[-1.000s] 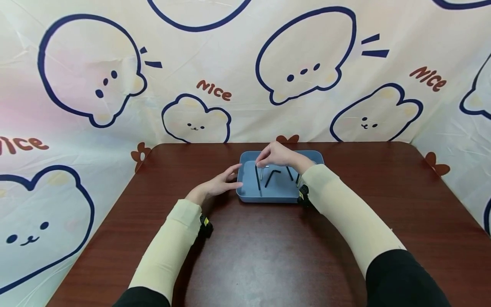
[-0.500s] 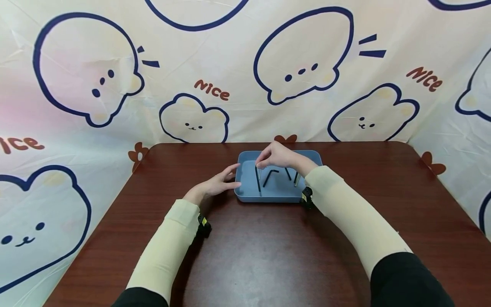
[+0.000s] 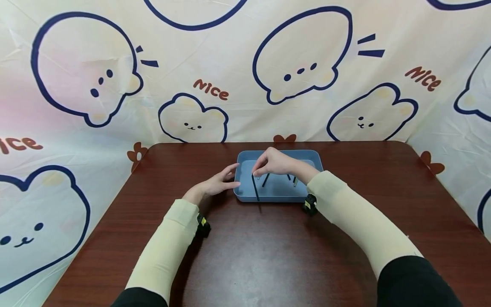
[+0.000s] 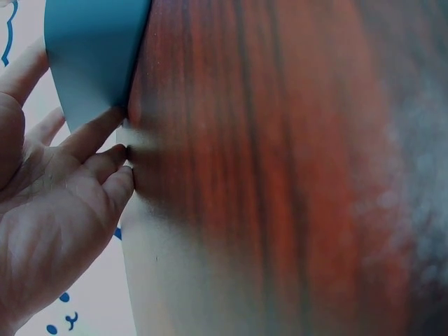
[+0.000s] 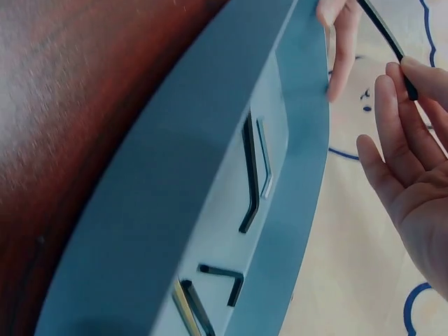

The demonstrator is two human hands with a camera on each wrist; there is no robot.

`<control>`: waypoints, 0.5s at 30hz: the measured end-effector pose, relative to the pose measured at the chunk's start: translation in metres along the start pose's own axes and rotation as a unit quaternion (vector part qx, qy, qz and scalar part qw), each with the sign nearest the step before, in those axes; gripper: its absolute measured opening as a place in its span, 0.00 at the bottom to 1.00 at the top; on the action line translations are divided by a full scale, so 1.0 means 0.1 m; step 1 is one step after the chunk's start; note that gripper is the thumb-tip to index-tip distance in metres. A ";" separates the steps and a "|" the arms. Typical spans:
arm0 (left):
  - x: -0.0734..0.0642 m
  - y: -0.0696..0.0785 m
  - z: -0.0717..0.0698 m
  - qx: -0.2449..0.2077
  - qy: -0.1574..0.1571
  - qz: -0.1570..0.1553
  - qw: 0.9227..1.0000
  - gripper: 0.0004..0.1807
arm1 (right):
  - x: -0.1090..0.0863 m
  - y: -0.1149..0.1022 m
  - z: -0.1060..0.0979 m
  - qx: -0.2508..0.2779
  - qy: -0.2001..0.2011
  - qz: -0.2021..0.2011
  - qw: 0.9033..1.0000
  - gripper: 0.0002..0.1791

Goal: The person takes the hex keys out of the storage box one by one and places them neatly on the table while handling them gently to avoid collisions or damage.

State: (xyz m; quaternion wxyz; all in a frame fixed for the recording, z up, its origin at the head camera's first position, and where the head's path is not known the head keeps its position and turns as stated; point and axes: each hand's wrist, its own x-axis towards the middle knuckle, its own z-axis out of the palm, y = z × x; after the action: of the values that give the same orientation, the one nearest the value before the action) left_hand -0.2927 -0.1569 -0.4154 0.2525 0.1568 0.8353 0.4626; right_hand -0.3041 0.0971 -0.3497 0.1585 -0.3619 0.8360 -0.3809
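My right hand [image 3: 274, 163] pinches a hex key [image 3: 255, 188] over the tray [image 3: 284, 199] — straight-fingered left hand [image 3: 215, 185] touching its edge — broad table [image 3: 245, 251] nearer me.

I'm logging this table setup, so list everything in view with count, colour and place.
Table: 1, brown, in front of the person
Backdrop: 1, pale with blue cartoon outlines and reddish-brown lettering, behind the table
Tray: 1, blue, on the table
Loose hex keys: 5 visible, three black, one silver, one yellowish, in the tray
Held hex key: 1, black, pinched in the right hand
Wrist devices: 2, black, one at each wrist
Sleeves: 2, cream then black, left and right
Left hand: 1, bare, at the tray's left end
Right hand: 1, bare, above the tray
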 end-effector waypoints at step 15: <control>-0.02 0.02 0.00 -0.008 -0.005 0.003 1.000 0.40 | -0.14 -0.20 0.31 0.019 0.003 0.007 1.000 0.03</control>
State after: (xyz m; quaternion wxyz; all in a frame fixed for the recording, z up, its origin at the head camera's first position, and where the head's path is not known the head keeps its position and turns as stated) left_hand -0.2907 -0.1572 -0.4135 0.2564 0.1592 0.8298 0.4695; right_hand -0.2676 0.0822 -0.3549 0.1654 -0.3516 0.8315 -0.3970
